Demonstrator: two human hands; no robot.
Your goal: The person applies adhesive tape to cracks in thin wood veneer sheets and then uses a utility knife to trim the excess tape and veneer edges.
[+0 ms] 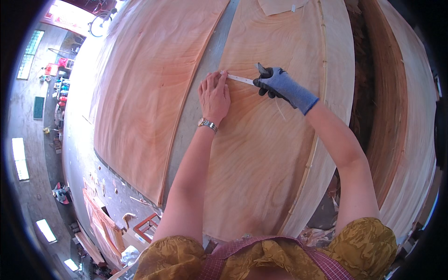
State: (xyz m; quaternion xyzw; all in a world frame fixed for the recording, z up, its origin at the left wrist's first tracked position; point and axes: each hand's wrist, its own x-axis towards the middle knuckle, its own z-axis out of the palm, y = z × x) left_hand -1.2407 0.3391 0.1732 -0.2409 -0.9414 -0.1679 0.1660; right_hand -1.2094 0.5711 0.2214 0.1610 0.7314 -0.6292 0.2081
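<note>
White strip (pixel 240 79) over veneer sheet (pixel 254 144); bare left hand (pixel 214 97) flat at one end, gloved right hand (pixel 277 85) clamped on other. Red box (pixel 51 69) far left, contents unclear.

A narrow white strip (pixel 241 80) stretches straight from my left hand (pixel 215 95) to my gloved right hand (pixel 277 87), its right end slightly nearer me. Under it spreads a sheet of pale tan wood (pixel 259 165) with swirling grain.
</note>
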